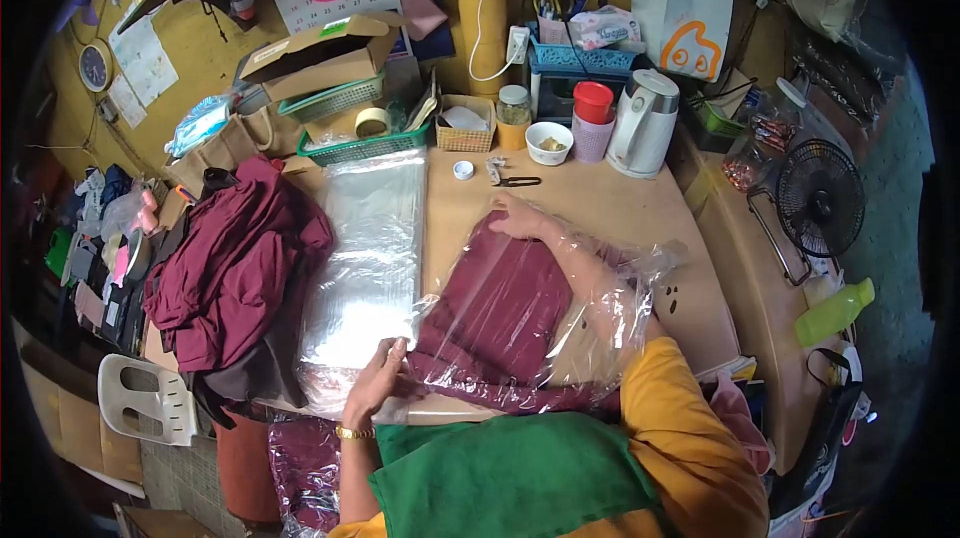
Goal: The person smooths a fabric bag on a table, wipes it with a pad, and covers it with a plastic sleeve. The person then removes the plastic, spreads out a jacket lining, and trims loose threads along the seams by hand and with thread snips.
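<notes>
Garment (505,303): flat, maroon
Bag (650,283): clear, glossy, crinkled
Left hand (378,378): by bag's edge
Right hand (520,219): at garment's corner
Hands' grip: I cannot tell

Small garment workshop, apparently: maroon clothes heap (240,268) left of left hand (378,380), clear plastic bag stack (368,238) just beyond it, green supply basket (375,149) farther.

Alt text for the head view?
A person's right hand, apparently inside a clear bag, is at the far edge of a folded maroon garment; the left hand by its left edge. Further left lie clear plastic and maroon cloth.
</notes>
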`<state>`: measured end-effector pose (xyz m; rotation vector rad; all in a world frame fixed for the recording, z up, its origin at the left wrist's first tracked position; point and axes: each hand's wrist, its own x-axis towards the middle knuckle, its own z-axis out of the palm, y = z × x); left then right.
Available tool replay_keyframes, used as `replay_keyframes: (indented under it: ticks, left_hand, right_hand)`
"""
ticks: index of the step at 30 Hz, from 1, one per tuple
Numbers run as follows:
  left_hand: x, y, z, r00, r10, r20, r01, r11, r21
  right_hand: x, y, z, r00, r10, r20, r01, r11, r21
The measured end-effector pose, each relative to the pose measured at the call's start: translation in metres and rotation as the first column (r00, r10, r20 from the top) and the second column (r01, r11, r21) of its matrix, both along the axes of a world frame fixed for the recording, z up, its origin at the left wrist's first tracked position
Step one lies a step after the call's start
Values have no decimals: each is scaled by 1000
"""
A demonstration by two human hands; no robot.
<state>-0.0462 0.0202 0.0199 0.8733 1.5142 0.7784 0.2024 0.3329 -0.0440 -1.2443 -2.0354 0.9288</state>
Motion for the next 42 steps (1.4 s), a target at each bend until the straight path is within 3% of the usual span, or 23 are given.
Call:
replay_keyframes:
  ticks: [1,2,6,8,9,12,14,15,17,18,20,22,24,26,28,29,32,34,36,38,39,41,42]
  left_hand:
    - [-2,-1,-10,985,8,171,-9,1000,7]
    - [-1,-1,-25,985,8,171,-9,1000,6]
    - [19,-3,-38,980,69,185,-100,981,168]
    - [30,-4,-36,941,96,325,-194,939,284]
    - [34,-4,-29,924,136,359,-235,939,250]
    - [28,-10,-39,984,102,149,-151,917,368]
    - [20,-14,-36,985,120,121,-156,920,360]
    - [20,-17,-36,985,142,93,-166,924,346]
    - [19,-12,-47,963,254,86,-266,863,430]
    - [18,-7,-56,940,321,110,-334,818,469]
    - [17,6,-69,915,360,181,-402,786,470]
    - [27,11,-60,883,392,257,-469,751,466]
    - [47,7,-38,818,477,322,-572,737,359]
    - [51,-1,-38,931,343,-124,-210,782,587]
    - [62,-5,-41,967,255,17,-212,764,610]
    - [62,-8,-49,963,233,136,-269,844,464]
    - [74,-10,-61,933,196,302,-318,842,436]
    - [80,-14,-75,952,190,240,-291,809,512]
    - [72,-18,-80,966,190,177,-259,769,584]
    - [38,-29,-69,944,-221,-246,288,915,281]
    - [33,-32,1,891,-397,-222,441,872,213]
    - [9,-38,48,945,-286,-161,303,949,88]
    - [-13,-39,40,955,-72,-289,142,963,227]
  right_hand:
    - [1,-3,16,989,103,106,-99,994,-36]
    - [2,-9,30,957,206,207,-192,978,-83]
    - [0,-33,47,984,136,116,-125,988,-93]
    - [0,-27,44,889,241,388,-235,970,-65]
    - [-1,-28,49,889,243,388,-236,970,-66]
    - [-2,-33,57,801,325,503,-301,945,-131]
    - [-1,-42,49,977,-92,192,0,902,432]
    - [-4,-45,53,976,-92,196,-1,903,429]
    - [-16,-53,57,980,-156,124,-24,525,851]
    - [-20,-71,61,981,-152,122,-24,527,850]
    - [-25,-131,63,855,-67,515,-351,657,668]
    - [-24,-164,59,716,300,630,-605,716,347]
    - [-21,-170,23,732,305,609,-564,773,291]
    - [-24,-160,2,748,312,587,-523,820,231]
    - [-31,-143,1,815,156,557,-361,890,278]
    - [-39,-134,1,802,112,587,-316,913,257]
    - [-60,-113,2,805,70,590,-271,927,260]
    - [-79,-104,0,809,72,584,-261,933,246]
    - [-97,-99,-2,836,149,528,-296,933,206]
    - [-99,-104,11,816,245,524,-370,917,147]
    - [-93,-106,16,807,411,425,-477,877,56]
    - [-72,-116,43,711,626,319,-638,766,-81]
    - [-54,-126,59,639,655,404,-689,721,-79]
